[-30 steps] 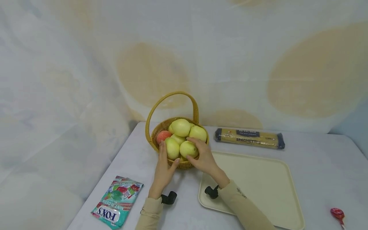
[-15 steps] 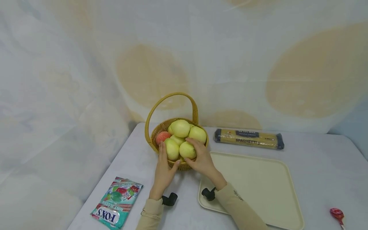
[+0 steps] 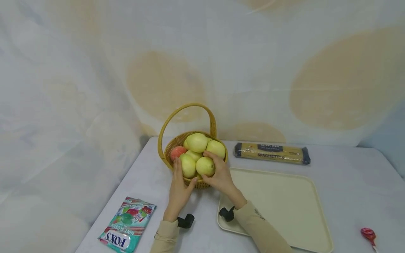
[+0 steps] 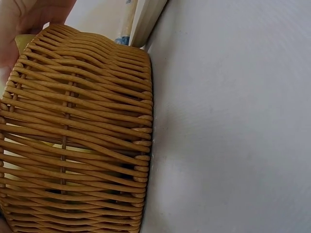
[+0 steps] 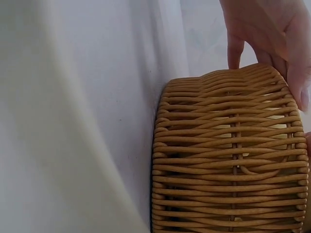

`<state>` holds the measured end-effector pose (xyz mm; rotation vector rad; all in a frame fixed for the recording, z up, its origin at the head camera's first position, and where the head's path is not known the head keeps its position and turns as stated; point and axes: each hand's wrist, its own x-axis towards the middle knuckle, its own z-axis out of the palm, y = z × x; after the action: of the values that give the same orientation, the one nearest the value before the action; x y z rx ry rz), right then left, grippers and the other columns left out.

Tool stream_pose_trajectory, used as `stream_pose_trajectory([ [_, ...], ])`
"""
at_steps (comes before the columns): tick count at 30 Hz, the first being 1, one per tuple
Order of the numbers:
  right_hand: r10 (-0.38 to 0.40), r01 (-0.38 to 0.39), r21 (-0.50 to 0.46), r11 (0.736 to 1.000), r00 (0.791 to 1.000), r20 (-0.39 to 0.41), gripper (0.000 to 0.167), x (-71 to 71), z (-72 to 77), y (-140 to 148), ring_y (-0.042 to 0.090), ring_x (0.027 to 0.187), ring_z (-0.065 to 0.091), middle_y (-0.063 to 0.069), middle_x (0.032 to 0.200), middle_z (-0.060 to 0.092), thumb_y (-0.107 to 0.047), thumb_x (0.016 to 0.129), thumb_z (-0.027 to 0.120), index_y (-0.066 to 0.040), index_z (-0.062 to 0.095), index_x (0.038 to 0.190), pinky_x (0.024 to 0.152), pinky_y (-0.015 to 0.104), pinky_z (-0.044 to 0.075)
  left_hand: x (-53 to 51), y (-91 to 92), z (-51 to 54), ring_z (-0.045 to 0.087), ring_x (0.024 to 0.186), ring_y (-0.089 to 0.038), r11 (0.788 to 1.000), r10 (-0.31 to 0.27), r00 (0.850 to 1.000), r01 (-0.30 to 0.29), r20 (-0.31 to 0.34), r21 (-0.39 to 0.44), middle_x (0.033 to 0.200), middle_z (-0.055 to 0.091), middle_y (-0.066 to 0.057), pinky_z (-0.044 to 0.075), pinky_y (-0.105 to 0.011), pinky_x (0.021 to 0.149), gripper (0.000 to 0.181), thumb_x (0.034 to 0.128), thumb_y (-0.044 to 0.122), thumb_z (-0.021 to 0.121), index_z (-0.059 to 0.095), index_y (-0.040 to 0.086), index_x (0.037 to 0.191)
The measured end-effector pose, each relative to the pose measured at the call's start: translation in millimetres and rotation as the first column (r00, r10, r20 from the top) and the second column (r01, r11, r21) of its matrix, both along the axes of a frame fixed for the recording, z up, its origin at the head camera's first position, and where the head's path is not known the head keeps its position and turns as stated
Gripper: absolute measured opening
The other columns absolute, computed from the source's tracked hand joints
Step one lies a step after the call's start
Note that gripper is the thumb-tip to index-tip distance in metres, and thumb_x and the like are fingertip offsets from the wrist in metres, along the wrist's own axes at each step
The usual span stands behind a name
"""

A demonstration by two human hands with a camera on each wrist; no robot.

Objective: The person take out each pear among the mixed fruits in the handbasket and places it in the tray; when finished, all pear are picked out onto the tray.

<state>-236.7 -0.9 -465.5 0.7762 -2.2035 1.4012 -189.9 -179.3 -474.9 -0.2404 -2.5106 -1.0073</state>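
Observation:
In the head view a wicker basket (image 3: 195,184) with a tall handle holds several pale green fruits and a red fruit (image 3: 178,152). My right hand (image 3: 222,180) has thumb and fingers round the front right green fruit (image 3: 205,166). Beside the front left green fruit (image 3: 188,165) lies my left hand (image 3: 179,193), fingers straight, thumb spread near the front rim. The basket wall (image 4: 77,121) fills much of the left wrist view, the right hand (image 4: 31,14) above it. The right wrist view shows the wall (image 5: 228,165) and the left hand (image 5: 272,31) at its rim.
A beige tray (image 3: 278,203) lies right of the basket, with the right forearm over its left part. Behind it is a spaghetti pack (image 3: 272,153). A teal candy bag (image 3: 126,225) lies at the front left, a red lollipop (image 3: 368,233) at the far right.
The right wrist has shifted slightly left, its hand staying round the fruit. The left hand keeps its place at the basket. The whole head view has drifted a little.

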Motion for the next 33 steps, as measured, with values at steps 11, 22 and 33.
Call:
stream_pose_trajectory([
  [11,-0.016,0.034,-0.136,0.99,0.991,0.133,0.076,12.4,20.6,12.2,0.034,0.126,0.05,0.011,0.139,0.051,0.001,0.072,0.076,-0.013,0.045,0.14,0.098,0.053,0.048,-1.9,-4.1,0.5,0.011,0.15,-0.039,1.0,-0.013,1.0,0.013,0.003,0.006,0.163,0.007,-0.02,0.022,-0.059,0.117,0.092,0.0922,0.032,0.065,0.005,0.004,0.156],
  [22,-0.044,0.075,-0.213,0.974,0.988,0.146,0.076,13.1,26.5,39.7,0.032,0.132,0.045,0.012,0.141,0.05,0.007,0.073,0.075,-0.01,0.043,0.141,0.108,0.055,0.04,-2.2,-18.2,2.0,0.009,0.15,-0.039,1.0,0.004,1.0,-0.004,0.013,0.009,0.163,0.007,-0.02,0.021,-0.06,0.116,0.093,0.0912,0.031,0.067,0.006,0.006,0.156],
  [33,-0.06,0.135,-0.254,0.958,0.958,0.281,0.074,8.4,15.4,73.8,0.034,0.144,0.028,0.018,0.142,0.047,0.009,0.076,0.072,-0.004,0.039,0.141,0.114,0.058,0.03,-2.3,-16.6,-0.1,0.015,0.147,-0.044,1.0,0.0,0.999,-0.002,-0.053,-0.027,0.162,0.013,-0.018,0.024,-0.063,0.114,0.083,0.0899,0.024,0.068,0.019,0.007,0.155],
])
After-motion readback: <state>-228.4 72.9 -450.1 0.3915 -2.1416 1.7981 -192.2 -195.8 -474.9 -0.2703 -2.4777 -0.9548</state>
